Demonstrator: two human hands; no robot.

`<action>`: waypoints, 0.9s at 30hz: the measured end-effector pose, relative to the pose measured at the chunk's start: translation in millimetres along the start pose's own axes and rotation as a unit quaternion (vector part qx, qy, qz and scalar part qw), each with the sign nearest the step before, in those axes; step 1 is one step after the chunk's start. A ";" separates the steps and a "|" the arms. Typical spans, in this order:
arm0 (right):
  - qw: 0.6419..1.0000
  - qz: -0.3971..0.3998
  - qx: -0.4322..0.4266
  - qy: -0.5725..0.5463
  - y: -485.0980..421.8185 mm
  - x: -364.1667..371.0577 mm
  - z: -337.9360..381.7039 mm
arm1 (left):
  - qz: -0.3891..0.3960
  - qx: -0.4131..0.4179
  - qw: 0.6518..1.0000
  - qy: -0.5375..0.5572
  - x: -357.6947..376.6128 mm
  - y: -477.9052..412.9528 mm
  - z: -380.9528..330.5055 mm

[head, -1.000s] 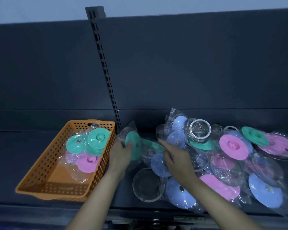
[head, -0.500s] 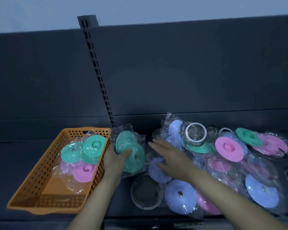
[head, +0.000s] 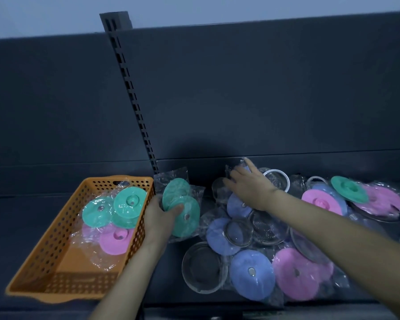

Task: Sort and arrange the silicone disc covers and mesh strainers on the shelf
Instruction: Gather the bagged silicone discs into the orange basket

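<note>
Shelf (head: 21, 215), dark, beneath pale wall (head: 56, 15); left hand (head: 158, 214) around green covers (head: 185, 215), right hand (head: 252, 188) splayed.

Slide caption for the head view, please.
Left hand holds two bagged green discs beside the orange basket; right hand reaches into the pile.

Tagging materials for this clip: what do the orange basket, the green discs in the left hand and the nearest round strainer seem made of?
The orange basket: probably moulded plastic, matt, walls full of even holes. The green discs in the left hand: likely silicone, dull smooth faces, inside glossy crinkled clear bags. The strainer: apparently metal, shiny rim round fine dark mesh.
</note>
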State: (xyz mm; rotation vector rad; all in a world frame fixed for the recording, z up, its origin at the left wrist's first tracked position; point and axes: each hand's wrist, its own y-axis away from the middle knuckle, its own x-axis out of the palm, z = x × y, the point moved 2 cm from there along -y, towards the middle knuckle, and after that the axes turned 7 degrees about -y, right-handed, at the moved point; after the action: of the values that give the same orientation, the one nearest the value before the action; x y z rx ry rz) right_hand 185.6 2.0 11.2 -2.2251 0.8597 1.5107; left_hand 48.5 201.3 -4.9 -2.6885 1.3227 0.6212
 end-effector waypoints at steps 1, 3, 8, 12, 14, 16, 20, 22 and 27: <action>1.000 -0.010 0.006 -0.009 2.5 0.5 -0.3 | -0.001 -0.001 1.000 0.000 0.5 -0.6 0.9; 1.000 -0.007 0.016 -0.025 5.3 1.6 -2.3 | -0.001 0.000 1.000 -0.002 2.2 -1.1 1.7; 0.997 -0.039 0.028 -0.068 9.7 -1.8 -8.0 | -0.005 0.005 1.000 -0.001 5.3 0.1 -2.5; 0.978 -0.076 0.067 -0.181 18.5 -5.4 -21.6 | -0.008 0.012 1.000 0.007 3.2 0.6 -7.5; 0.967 -0.104 0.104 -0.207 17.6 -10.3 -29.3 | -0.009 0.013 1.000 0.012 1.2 1.6 -10.6; 0.943 -0.151 0.142 -0.262 15.1 -20.3 -34.8 | -0.008 0.017 1.000 0.024 -1.0 2.9 -14.0; 0.849 -0.218 0.188 -0.444 14.7 -47.7 -34.4 | -0.011 0.036 0.998 0.041 -10.0 4.9 -22.5; 0.797 -0.242 0.207 -0.513 12.3 -56.1 -28.8 | -0.022 0.044 0.998 0.037 -18.3 4.7 -25.4; 0.680 -0.262 0.250 -0.637 -0.3 -64.8 -6.2 | -0.046 0.037 0.997 0.045 -47.9 1.4 -27.8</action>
State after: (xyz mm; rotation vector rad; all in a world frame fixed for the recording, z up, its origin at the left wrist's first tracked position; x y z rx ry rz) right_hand 173.3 18.3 73.0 -0.5307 0.0725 1.6892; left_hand 30.3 229.1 39.4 -2.7290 1.2075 0.4372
